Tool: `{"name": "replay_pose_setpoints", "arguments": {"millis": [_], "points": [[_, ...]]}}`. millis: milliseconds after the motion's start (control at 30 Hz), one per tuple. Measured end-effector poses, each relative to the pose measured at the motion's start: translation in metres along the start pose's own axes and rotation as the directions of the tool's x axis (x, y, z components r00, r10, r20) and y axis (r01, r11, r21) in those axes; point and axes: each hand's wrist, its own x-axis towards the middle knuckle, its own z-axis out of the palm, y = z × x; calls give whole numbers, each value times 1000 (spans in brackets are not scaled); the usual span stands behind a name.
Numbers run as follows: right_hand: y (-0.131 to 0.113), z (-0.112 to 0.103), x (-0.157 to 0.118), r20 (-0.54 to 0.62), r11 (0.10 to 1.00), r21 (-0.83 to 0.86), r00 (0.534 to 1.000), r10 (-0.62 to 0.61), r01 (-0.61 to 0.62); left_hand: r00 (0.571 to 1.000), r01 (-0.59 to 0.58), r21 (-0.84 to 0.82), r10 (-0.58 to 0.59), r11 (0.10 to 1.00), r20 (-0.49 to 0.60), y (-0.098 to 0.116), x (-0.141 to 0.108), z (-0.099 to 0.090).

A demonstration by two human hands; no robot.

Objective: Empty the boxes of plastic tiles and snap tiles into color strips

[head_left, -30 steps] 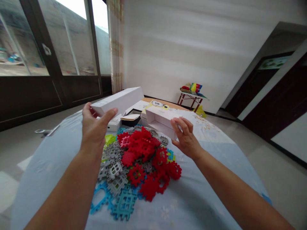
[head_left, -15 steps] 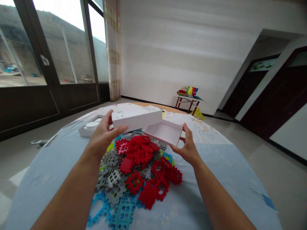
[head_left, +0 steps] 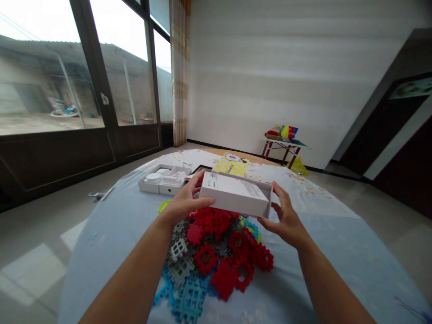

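My left hand (head_left: 189, 198) is closed on the left end of a white cardboard box (head_left: 234, 193) with small print on its upper face. A hollow white box half (head_left: 269, 189) is gripped at its right end between the thumb and fingers of my right hand (head_left: 286, 218). The printed box lies partly inside the hollow half, tilted a little, with a gap along the right and far edges. Both are held above a heap of plastic interlocking pieces (head_left: 222, 276), red on top with grey and blue ones around. The box hides the far part of the heap.
Left of the heap stand open white boxes (head_left: 148, 185) with round white items in one. A yellow printed sheet or booklet (head_left: 232, 165) lies behind my hands on the cloth-covered round table (head_left: 337, 252). A small table (head_left: 290, 144) with colourful things stands by the wall.
The printed box has moved right and down into the hollow half, which was apart before. My view has turned left, so more of the white boxes and the yellow sheet shows.
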Motion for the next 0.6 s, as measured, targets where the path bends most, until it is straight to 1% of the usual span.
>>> {"name": "replay_pose_setpoints", "arguments": {"millis": [133, 233, 300, 400, 500, 600], "points": [[-8, -6, 0, 49, 999, 39, 998, -36, 34, 984, 96, -123, -76, 988, 159, 1, -3, 3], [-16, -9, -1, 49, 999, 17, 998, -42, 41, 979, 120, -175, -88, 977, 183, 1, -4, 6], [-18, -9, -1, 27, 999, 18, 999, -32, 31, 984, 134, -176, -110, 975, 141, 0, -4, 7], [-17, -7, 5, -1, 997, 81, 1000, 5, -5, 992, 123, -150, -120, 981, 29, -1, -4, 4], [-18, -4, 21, -17, 983, 166, 996, 85, -81, 995, 22, -169, -39, 985, -97, -1, -1, -3], [-27, 2, 41, 21, 960, 224, 985, 169, -170, 973, -95, -224, 43, 970, -226, 1, 2, -11]]}}
